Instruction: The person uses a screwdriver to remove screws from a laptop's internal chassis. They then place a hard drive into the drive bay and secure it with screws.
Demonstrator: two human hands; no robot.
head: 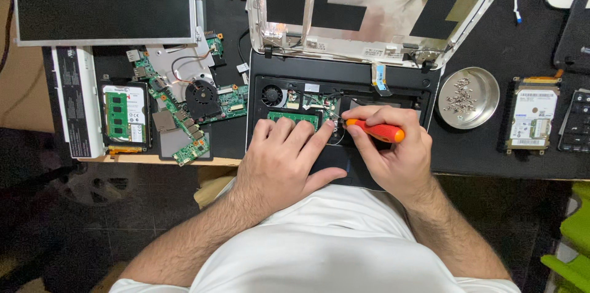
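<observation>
A stripped black laptop base (405,81) lies in front of me with its fan (271,95), a green memory module (294,116) and wiring exposed. Its bare white lid shell (375,4) stands open behind. My left hand (284,161) rests flat on the base, fingers spread over the memory module, index finger near the screwdriver tip. My right hand (393,154) grips an orange-handled screwdriver (376,131), its tip pointing left into the base's middle. What the tip touches is hidden by my fingers.
A round metal dish (470,97) of screws sits right of the laptop, then a hard drive (532,119). To the left lie a green motherboard with fan (193,99), a drive with memory sticks (125,114), a white battery (77,102) and a detached screen panel (104,1).
</observation>
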